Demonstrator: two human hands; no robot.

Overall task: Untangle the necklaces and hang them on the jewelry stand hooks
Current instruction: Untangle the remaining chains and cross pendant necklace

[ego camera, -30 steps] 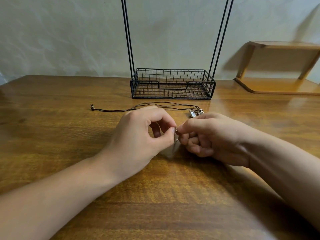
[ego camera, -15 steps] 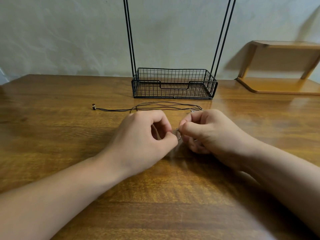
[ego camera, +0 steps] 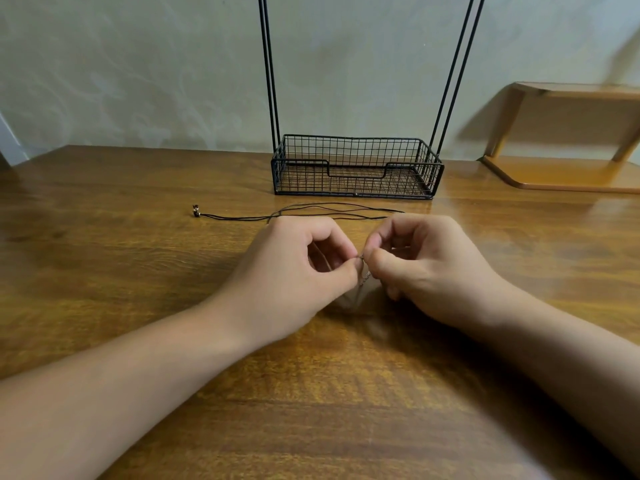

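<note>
A wooden table (ego camera: 104, 271) fills the view, with a wooden shelf (ego camera: 561, 174) at its far right. The black wire stand (ego camera: 353, 168) sits at the back, its basket base on the table and thin rods rising out of view. Both forearms reach in from the near edge, meeting at centre. The left hand (ego camera: 294, 271) and right hand (ego camera: 426, 268) are curled, thumb and forefinger tips nearly touching, each pinching a fine chain (ego camera: 363, 275) that hangs between them. A black cord necklace (ego camera: 311, 214) lies flat just beyond the knuckles, its clasp (ego camera: 196, 211) leftward.
</note>
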